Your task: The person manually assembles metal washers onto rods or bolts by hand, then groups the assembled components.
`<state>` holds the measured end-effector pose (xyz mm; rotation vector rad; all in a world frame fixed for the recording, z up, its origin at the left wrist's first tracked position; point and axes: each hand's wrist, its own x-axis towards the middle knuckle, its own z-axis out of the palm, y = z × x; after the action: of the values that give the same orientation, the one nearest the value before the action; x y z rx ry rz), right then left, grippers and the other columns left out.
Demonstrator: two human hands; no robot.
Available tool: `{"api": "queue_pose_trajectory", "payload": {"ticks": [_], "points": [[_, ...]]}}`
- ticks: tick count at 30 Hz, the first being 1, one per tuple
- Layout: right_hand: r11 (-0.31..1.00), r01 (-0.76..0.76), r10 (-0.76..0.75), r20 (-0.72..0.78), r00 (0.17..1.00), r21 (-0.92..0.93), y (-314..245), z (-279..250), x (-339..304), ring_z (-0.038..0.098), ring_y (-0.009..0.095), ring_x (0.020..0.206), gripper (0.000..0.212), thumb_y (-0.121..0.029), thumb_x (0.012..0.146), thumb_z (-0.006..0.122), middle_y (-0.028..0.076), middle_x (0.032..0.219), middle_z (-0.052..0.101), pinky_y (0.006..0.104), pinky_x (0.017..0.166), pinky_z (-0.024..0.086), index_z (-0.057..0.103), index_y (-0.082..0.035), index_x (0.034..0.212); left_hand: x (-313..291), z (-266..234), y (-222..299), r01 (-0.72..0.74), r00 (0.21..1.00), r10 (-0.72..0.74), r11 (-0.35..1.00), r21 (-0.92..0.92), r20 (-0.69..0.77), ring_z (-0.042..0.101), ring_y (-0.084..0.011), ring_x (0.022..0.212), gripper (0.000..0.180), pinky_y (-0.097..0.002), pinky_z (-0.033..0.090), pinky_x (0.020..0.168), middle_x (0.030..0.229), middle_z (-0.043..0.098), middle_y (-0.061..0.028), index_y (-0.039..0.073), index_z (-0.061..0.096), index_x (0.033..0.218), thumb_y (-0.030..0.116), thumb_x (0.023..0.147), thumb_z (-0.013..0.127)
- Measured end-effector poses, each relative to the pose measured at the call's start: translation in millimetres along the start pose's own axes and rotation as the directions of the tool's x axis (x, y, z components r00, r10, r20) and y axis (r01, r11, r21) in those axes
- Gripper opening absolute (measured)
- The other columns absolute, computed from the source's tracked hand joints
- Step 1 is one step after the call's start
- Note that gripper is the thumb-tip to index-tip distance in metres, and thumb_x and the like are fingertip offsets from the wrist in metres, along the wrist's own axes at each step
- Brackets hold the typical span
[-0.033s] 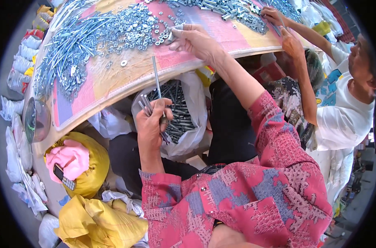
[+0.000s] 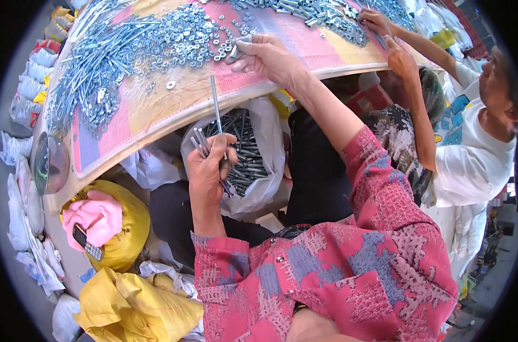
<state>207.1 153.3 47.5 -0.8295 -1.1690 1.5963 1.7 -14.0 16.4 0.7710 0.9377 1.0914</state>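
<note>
Rods (image 2: 215,104) in left hand (image 2: 206,174); washers (image 2: 182,43) beyond

Cloth-covered table (image 2: 142,117), grey floor (image 2: 1,196)

No words or numbers could be read with certainty. Bold light-blue print (image 2: 454,135), resembling letters, stood on the front of a co-worker's white shirt (image 2: 470,174), next to a yellow printed figure (image 2: 438,138). Any marks on the dark phone's keypad (image 2: 92,251) were too small to tell.
</note>
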Motion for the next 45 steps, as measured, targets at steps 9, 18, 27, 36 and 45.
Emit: {"api": "queue_pose_trajectory", "payload": {"ticks": [9,18,27,36,45], "points": [[0.874,0.011,0.11,0.22,0.969,-0.485,0.9,78.3,-51.8,0.068,0.014,0.073,0.03,-0.025,0.092,0.059,0.008,0.083,0.066,0.0233,0.059,0.048,0.058,0.003,0.104,-11.5,-20.5,-0.3,-0.033,0.999,0.033,0.999,0.01,-0.015,0.04,-0.0027,0.045,0.021,-0.0165,0.025,0.039,0.061,0.056,-0.0002,0.001,0.066,0.086,0.02,0.091,0.061],[0.854,0.096,0.155,0.426,0.891,-0.512,56.7,133.4,-68.9,0.058,0.01,0.066,0.023,-0.019,0.087,0.063,0.003,0.071,0.065,0.0257,0.062,0.046,0.067,0.003,0.087,-18.0,-53.0,2.9,-0.032,0.996,-0.015,0.872,-0.488,-0.092,0.039,-0.0061,0.039,0.031,-0.019,0.03,0.038,0.071,0.06,-0.0003,0.008,0.059,0.104,0.037,0.097,0.051],[-0.17,0.27,-0.405,0.317,0.858,-0.948,51.9,127.9,32.2,0.065,0.031,0.083,0.029,-0.032,0.089,0.058,0.014,0.093,0.064,0.0394,0.074,0.051,0.066,-0.005,0.095,-35.6,-66.3,14.0,-0.004,0.995,0.069,0.746,-0.666,0.071,0.036,-0.0031,0.041,0.044,-0.0163,0.029,0.041,0.073,0.054,0.0,0.001,0.05,0.126,0.033,0.095,0.055],[0.058,0.3,-0.516,0.228,0.826,-0.952,63.9,136.7,14.8,0.063,0.032,0.061,0.029,-0.026,0.091,0.055,0.014,0.071,0.066,0.0413,0.058,0.048,0.063,-0.001,0.081,-34.7,-50.3,14.1,-0.126,0.975,0.094,0.98,-0.153,-0.203,0.045,-0.0043,0.049,0.026,-0.0154,0.031,0.042,0.072,0.061,-0.0044,0.001,0.063,0.111,0.014,0.088,0.066],[0.995,-0.098,0.098,-0.028,0.995,-0.001,48.0,143.6,-10.5,0.046,0.006,0.045,0.023,-0.019,0.094,0.057,0.006,0.071,0.064,0.0228,0.04,0.035,0.062,0.001,0.086,-32.1,-43.9,9.2,-0.065,0.997,0.05,0.968,-0.242,-0.066,0.049,-0.0047,0.054,0.029,-0.0146,0.031,0.038,0.072,0.059,-0.0041,-0.004,0.062,0.109,0.013,0.086,0.067]]}}
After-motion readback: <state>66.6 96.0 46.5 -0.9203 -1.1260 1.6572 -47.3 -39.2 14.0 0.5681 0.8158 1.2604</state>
